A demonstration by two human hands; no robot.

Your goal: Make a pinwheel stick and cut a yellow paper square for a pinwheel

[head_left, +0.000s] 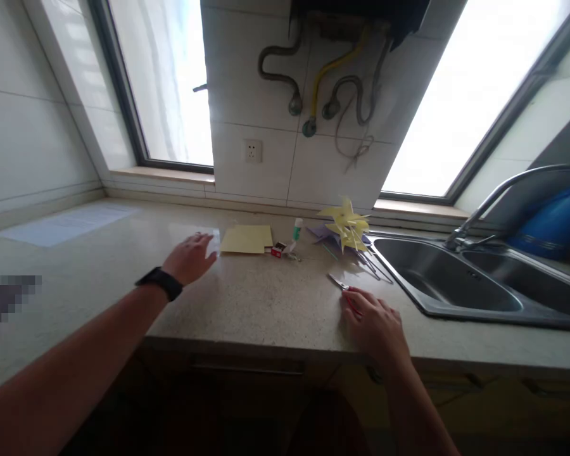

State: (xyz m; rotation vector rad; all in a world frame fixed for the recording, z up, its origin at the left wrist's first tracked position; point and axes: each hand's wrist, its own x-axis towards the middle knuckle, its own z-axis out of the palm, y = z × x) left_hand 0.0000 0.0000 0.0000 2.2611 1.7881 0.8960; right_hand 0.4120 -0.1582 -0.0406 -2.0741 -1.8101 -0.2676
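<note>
My left hand (190,258) reaches over the counter with its fingers stretched out, holding nothing. Just beyond its fingertips are a thin clear sheet (214,239) and a stack of pale yellow square paper (246,239). My right hand (379,324) is closed over the red handles of a pair of scissors (345,287), low on the counter, blades pointing away and left. Between the hands lie a small red box (278,250) and an upright glue stick (297,228) with a green label. Yellow and purple paper pinwheels (346,223) on sticks lie beyond my right hand.
A double steel sink (437,278) with a faucet (496,196) borders the counter (275,304) on the right. White paper (71,223) lies at the far left. Pipes and a socket (253,151) are on the tiled wall. A thin green stick (330,251) lies near the pinwheels.
</note>
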